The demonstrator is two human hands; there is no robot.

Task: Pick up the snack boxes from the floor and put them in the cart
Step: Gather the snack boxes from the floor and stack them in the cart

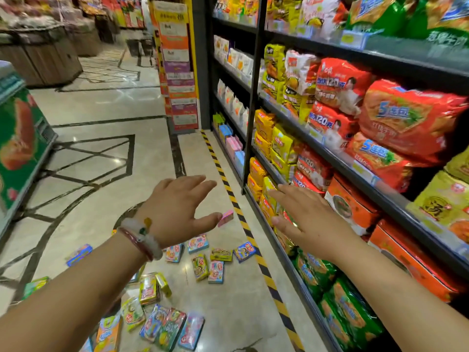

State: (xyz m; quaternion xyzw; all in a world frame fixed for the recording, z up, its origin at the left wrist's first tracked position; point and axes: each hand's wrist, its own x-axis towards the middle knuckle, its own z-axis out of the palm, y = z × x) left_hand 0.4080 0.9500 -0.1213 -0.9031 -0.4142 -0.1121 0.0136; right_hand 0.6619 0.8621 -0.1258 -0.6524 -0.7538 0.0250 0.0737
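Several small colourful snack boxes (203, 265) lie scattered on the marble floor, from the lower left up toward the striped floor tape. One pink box (225, 217) lies apart, farther up the aisle. My left hand (177, 209) is stretched out above the boxes, fingers straight and spread, holding nothing. My right hand (307, 222) reaches forward beside the shelf, also flat with nothing in it. No cart is in view.
A tall shelf unit (330, 153) full of noodle packs runs along the right. Yellow-black tape (243, 219) marks the floor beside it. A green freezer cabinet (20, 148) stands at the left. A display column (177, 62) rises ahead.
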